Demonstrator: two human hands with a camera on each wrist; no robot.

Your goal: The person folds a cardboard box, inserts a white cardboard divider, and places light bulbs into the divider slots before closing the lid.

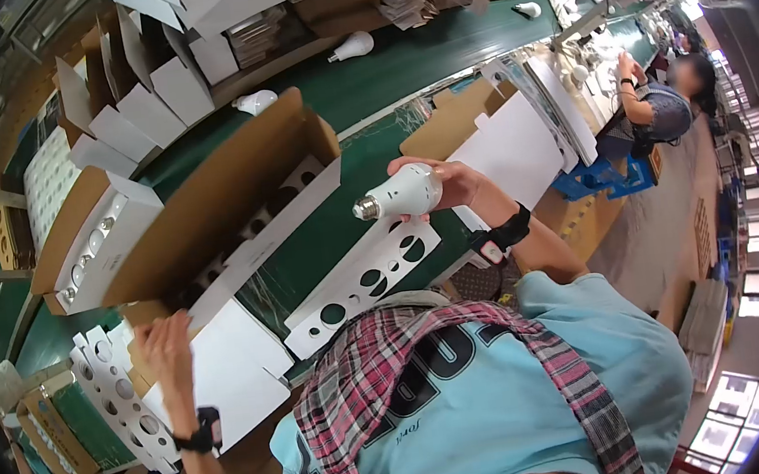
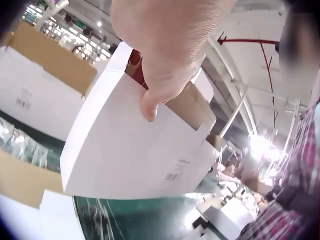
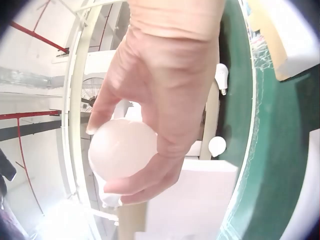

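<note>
My right hand (image 1: 453, 182) holds a white light bulb (image 1: 403, 193), its metal screw base pointing left in the head view. In the right wrist view the fingers curl round the rounded end of the bulb (image 3: 122, 150). Below it, between the hands, lies a white cardboard insert (image 1: 362, 286) with round holes. My left hand (image 1: 166, 350) grips the top edge of an open white box (image 2: 130, 145), thumb on the outer wall and the other fingers hidden behind it. Beside that hand stands another holed insert (image 1: 116, 389).
A long open carton (image 1: 235, 197) with a holed insert inside stands ahead on the green conveyor belt (image 1: 433, 48). At left, a white box (image 1: 103, 236) holds several bulbs. Loose bulbs (image 1: 351, 46) lie along the belt. Further right stands an open box (image 1: 509, 143); another person (image 1: 664, 106) works beyond.
</note>
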